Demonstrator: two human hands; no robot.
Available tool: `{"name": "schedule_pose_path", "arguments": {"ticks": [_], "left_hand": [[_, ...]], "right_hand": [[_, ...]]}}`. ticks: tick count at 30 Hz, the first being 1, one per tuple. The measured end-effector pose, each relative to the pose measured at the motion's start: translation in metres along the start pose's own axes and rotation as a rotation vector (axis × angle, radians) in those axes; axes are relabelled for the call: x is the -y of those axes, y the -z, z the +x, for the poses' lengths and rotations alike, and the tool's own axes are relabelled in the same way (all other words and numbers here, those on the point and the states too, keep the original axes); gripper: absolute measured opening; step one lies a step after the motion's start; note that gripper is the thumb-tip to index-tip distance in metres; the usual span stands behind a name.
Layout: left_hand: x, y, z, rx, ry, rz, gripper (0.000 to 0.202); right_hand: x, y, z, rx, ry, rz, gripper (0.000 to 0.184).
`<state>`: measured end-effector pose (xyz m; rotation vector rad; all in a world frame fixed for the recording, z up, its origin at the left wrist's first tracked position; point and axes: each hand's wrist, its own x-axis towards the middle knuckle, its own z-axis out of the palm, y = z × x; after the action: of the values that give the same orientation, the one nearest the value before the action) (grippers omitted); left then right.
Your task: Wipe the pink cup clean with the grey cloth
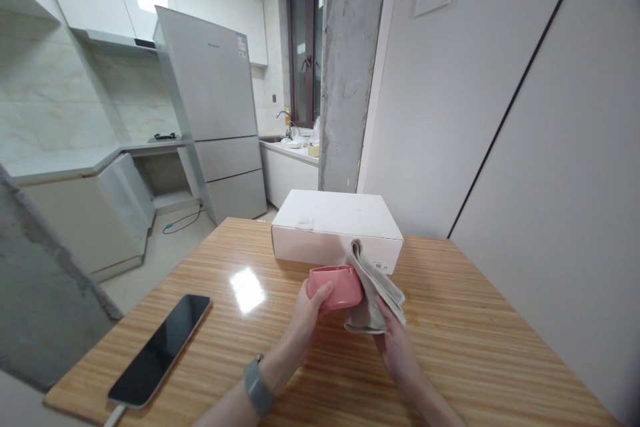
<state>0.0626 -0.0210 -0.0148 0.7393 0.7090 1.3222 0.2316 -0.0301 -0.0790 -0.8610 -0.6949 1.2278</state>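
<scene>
A pink bowl is held just above the wooden table, near its middle. My left hand grips the bowl's left side, thumb on the rim. My right hand holds a grey cloth that is pressed against the bowl's right side and drapes over its edge. A grey watch sits on my left wrist.
A white flat box lies on the table just behind the bowl. A black phone with a cable lies at the table's left front edge. Beyond stand a fridge, kitchen counters, a concrete pillar and a white wall on the right.
</scene>
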Motion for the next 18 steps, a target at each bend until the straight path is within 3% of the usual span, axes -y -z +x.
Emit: {"name": "schedule_pose_path", "arguments": {"ticks": [3,7,11,15,18], "left_hand": [[-0.004,-0.003,0.000,0.062,0.058,-0.068,0.048],[-0.004,-0.003,0.001,0.140,0.057,-0.072,0.038],[-0.002,-0.001,0.000,0.167,-0.035,-0.017,0.041],[-0.003,-0.002,-0.003,0.255,0.021,-0.123,0.044],[-0.001,-0.003,-0.002,0.189,0.020,-0.125,0.042]], "right_hand": [[0.003,-0.003,0.003,-0.122,-0.070,0.035,0.036],[0.030,-0.025,0.001,-0.160,-0.111,0.158,0.037],[0.050,-0.042,-0.006,0.005,-0.216,0.249,0.041],[0.052,-0.047,-0.010,0.038,-0.249,0.251,0.045],[0.049,-0.046,-0.011,0.062,-0.241,0.236,0.046]]}}
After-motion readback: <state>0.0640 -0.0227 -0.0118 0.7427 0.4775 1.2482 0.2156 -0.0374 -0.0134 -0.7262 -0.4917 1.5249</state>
